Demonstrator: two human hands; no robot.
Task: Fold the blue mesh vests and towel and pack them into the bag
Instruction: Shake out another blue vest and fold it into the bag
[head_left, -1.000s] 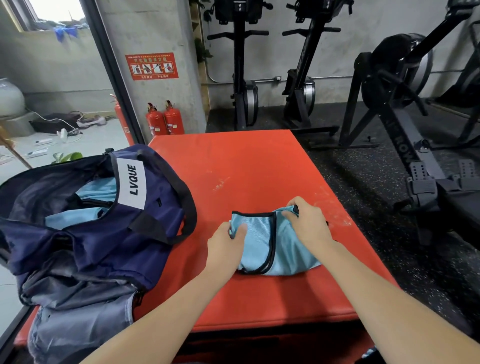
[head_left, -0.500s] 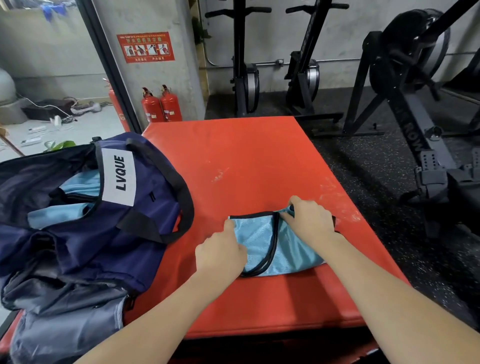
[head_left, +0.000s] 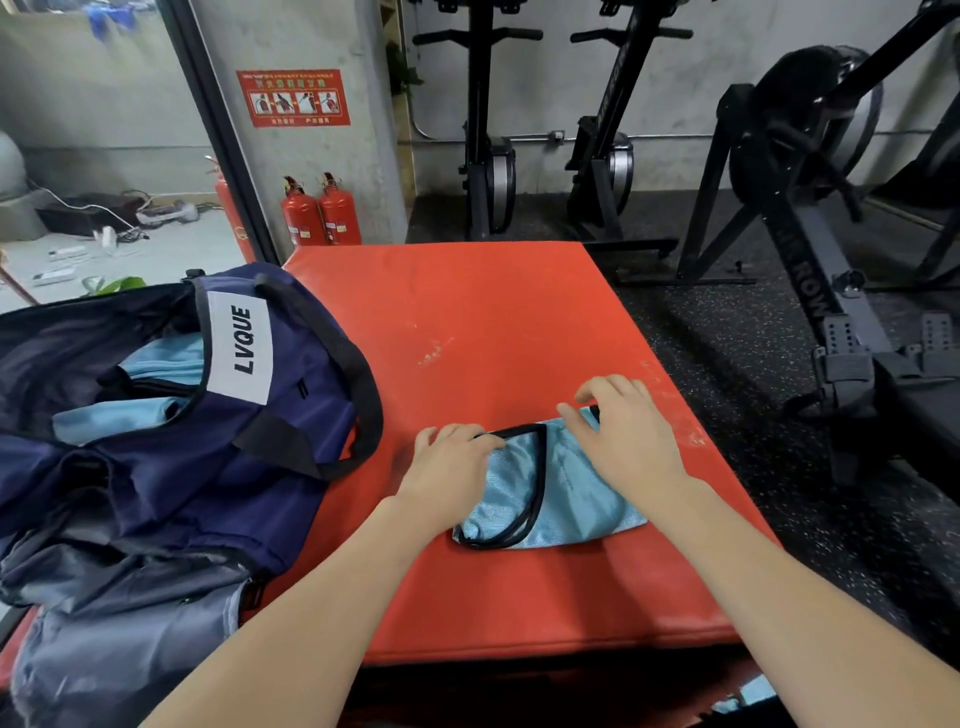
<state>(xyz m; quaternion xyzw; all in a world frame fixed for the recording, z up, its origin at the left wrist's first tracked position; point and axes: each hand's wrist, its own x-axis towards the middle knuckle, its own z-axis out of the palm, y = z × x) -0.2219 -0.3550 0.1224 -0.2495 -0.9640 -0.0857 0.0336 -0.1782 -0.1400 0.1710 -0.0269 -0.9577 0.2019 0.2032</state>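
A folded light-blue mesh vest (head_left: 571, 501) with black trim lies on the red mat (head_left: 483, 322), near its front right. My left hand (head_left: 447, 475) curls over the vest's left top corner, thumb along the black trim. My right hand (head_left: 626, 441) rests on the vest's upper right part with its fingers spread and arched past the top edge. The navy bag (head_left: 171, 457), marked LVQUE, sits open at the left, partly on the mat. Light-blue fabric (head_left: 156, 366) shows inside its opening.
Black rowing machines (head_left: 810, 249) stand on the dark floor to the right and behind the mat. Red fire extinguishers (head_left: 322, 213) lean by the concrete pillar at the back. A scrap of light-blue cloth (head_left: 748, 693) shows below the mat's front right corner.
My right hand has loosened from the vest's top right corner and its fingers are now spread. My left hand has slid up to the left top corner. The vest lies flatter.
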